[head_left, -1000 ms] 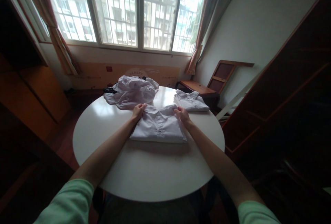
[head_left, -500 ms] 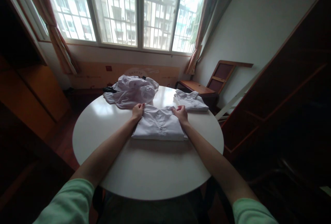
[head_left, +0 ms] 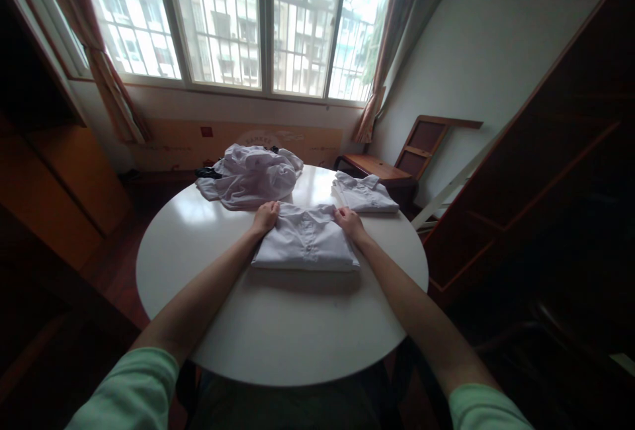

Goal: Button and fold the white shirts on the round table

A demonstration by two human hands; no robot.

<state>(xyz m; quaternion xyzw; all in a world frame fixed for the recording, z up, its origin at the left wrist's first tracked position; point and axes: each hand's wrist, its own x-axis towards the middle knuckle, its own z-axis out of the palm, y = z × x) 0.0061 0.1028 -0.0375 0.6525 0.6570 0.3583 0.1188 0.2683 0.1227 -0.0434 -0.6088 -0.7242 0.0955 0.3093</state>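
Note:
A white button-up shirt (head_left: 306, 241), folded into a flat rectangle with its collar at the far side, lies on the round white table (head_left: 297, 344). My left hand (head_left: 266, 217) grips its far left corner, fingers curled over the edge. At the far right corner, beside the collar, my right hand (head_left: 348, 221) is closed on the cloth in the same way. Just beyond my right hand sits a stack of folded white shirts (head_left: 366, 192). A loose heap of crumpled white shirts (head_left: 253, 175) lies past my left hand.
Something black (head_left: 207, 172) pokes out at the heap's left. Behind the table's right side stands a wooden chair (head_left: 380, 165). A dark wooden panel (head_left: 526, 172) slants along the right, and orange cabinets (head_left: 54, 192) stand at the left.
Both hands have shifted slightly and their fingers have curled closer round the shirt's far corners. The shirt itself stays nearly where it was.

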